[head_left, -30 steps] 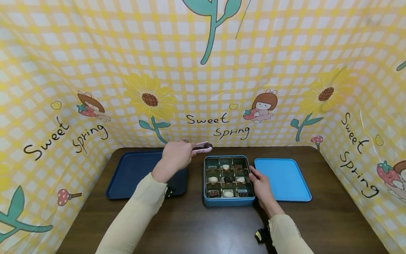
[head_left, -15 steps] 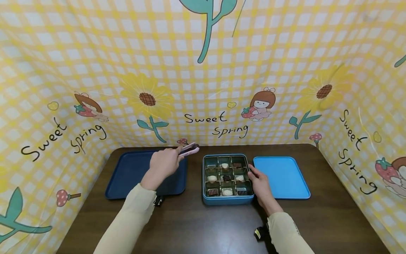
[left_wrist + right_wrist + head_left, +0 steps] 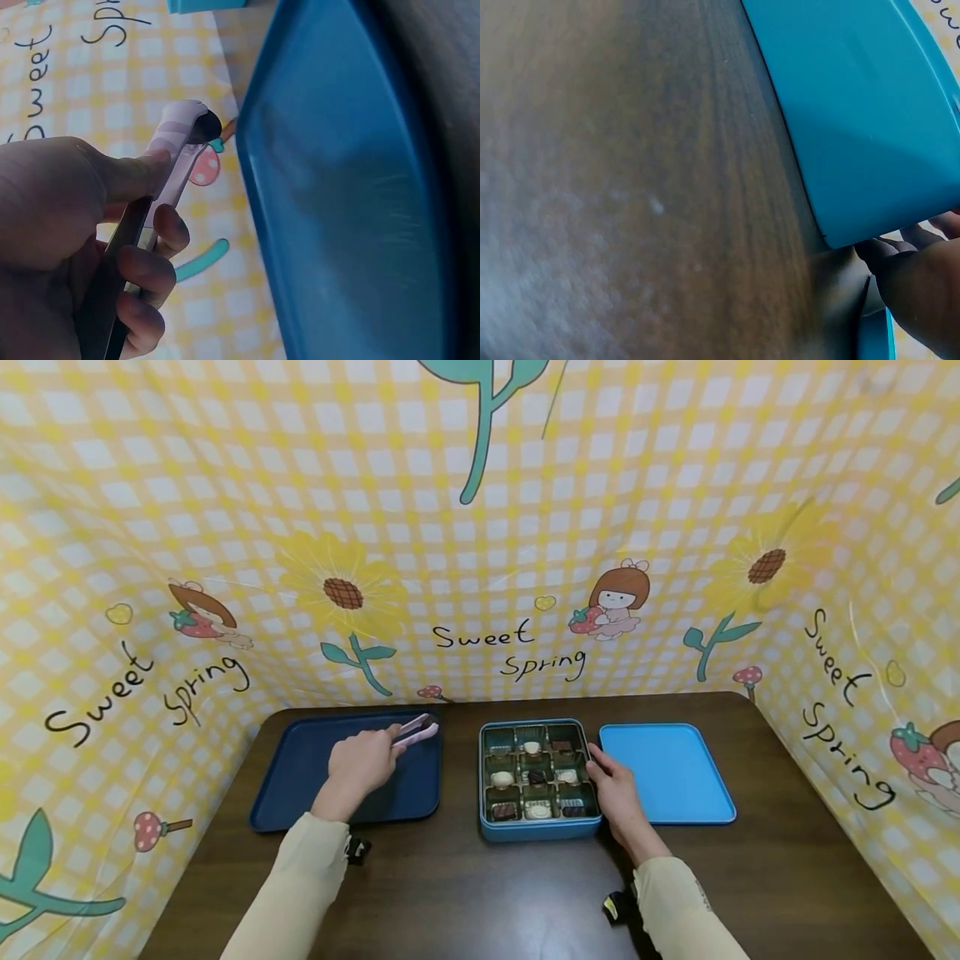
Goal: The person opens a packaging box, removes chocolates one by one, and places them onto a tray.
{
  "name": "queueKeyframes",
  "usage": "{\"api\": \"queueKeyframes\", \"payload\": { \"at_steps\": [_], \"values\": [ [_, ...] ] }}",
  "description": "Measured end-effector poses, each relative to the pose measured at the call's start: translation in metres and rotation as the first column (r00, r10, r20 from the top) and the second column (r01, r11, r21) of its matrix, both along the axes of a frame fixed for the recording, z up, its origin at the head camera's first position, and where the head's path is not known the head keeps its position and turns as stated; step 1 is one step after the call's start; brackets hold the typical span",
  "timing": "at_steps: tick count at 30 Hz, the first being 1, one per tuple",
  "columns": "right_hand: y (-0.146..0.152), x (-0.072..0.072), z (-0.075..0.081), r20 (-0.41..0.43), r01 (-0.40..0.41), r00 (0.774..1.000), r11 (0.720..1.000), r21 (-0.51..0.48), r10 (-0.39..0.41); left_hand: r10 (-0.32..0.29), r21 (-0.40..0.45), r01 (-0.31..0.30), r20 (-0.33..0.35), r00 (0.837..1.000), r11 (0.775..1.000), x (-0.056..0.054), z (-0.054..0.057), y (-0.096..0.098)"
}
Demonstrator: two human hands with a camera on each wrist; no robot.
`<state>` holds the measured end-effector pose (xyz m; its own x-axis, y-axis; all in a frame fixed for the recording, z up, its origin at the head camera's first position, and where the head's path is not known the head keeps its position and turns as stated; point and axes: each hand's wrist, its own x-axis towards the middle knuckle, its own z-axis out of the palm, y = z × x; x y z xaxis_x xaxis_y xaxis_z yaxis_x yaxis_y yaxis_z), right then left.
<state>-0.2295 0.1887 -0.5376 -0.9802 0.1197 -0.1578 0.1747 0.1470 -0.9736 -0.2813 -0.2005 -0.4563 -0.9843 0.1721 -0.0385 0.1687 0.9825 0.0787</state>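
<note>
My left hand (image 3: 360, 767) grips a pair of tongs (image 3: 417, 734) with lilac tips and dark handles, above the right back part of a dark blue tray (image 3: 300, 777). Pinched between the tips is a dark, rounded chocolate (image 3: 204, 127), clearest in the left wrist view. A blue box (image 3: 540, 832) with a divided insert stands in the middle of the table. White and dark chocolates (image 3: 537, 811) lie in most of its compartments; the back left one shows no piece. My right hand (image 3: 618, 797) touches the box's right side, fingers extended along the wall.
Right of the box lies a bright blue flat tray or lid (image 3: 667, 777), partly behind my right hand. All stand on a dark wooden table (image 3: 465, 893). A yellow checked cloth (image 3: 480, 568) rises behind and at both sides.
My left hand has moved left and down from beside the box's back left corner to over the dark blue tray, carrying the chocolate in the tongs. The right hand has stayed at the box.
</note>
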Motion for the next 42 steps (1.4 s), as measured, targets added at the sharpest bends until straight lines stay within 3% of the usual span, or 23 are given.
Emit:
{"api": "queueKeyframes", "payload": {
  "at_steps": [13,27,33,42],
  "values": [
    [0.0,0.0,-0.001,-0.011,0.001,1.0,1.0,-0.005,-0.001,0.069,-0.025,-0.067,0.09,0.994,0.997,-0.001,-0.022,-0.016],
    [-0.001,0.0,-0.003,0.0,0.006,1.0,1.0,-0.01,-0.006,0.1,0.006,-0.101,0.12,0.988,0.995,-0.004,-0.03,-0.013],
    [0.0,-0.001,-0.004,0.001,0.001,1.0,1.0,-0.006,-0.001,0.107,0.021,-0.109,0.076,0.991,0.994,-0.005,-0.034,-0.01],
    [0.001,-0.001,-0.002,-0.008,-0.001,1.0,1.0,-0.005,0.001,0.119,0.062,-0.121,0.032,0.992,0.991,-0.004,-0.025,-0.004]
  ]
}}
